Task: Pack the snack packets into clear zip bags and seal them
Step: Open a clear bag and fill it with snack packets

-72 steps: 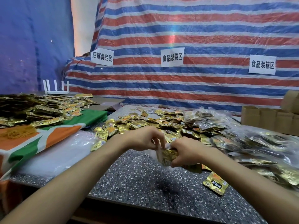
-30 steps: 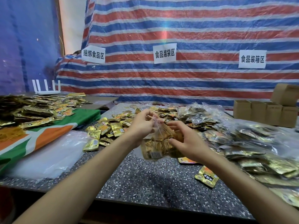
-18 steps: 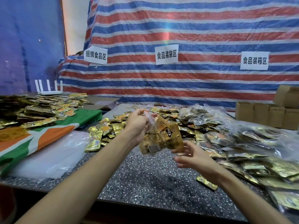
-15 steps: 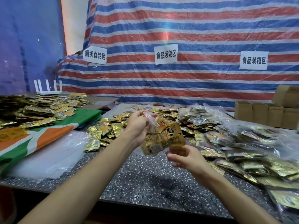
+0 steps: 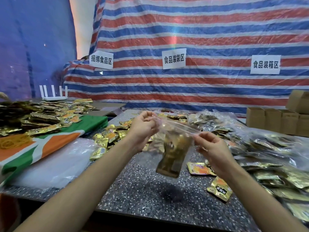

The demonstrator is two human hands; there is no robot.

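Your left hand (image 5: 143, 127) and right hand (image 5: 209, 145) pinch the crinkly clear zip bag (image 5: 172, 144) by its top, gold foil packets (image 5: 170, 162) inside, above the speckled desk (image 5: 142, 190).

I am holding the clear plastic zip bag (image 5: 175, 128) up between my left hand (image 5: 142, 126) and my right hand (image 5: 209, 144), each pinching one end of its top edge. The gold foil snack packets (image 5: 172, 158) are sitting in it, and it is hanging above the dark speckled stone table (image 5: 142, 195). Loose gold foil packets (image 5: 110, 136) are lying behind my left hand. A flat stack of empty clear bags (image 5: 55, 161) is sitting further left, beside the green, orange and white cloth (image 5: 50, 143). Filled clear bags (image 5: 267, 148) are lying heaped on my right, with brown cardboard boxes (image 5: 270, 121) standing behind them.
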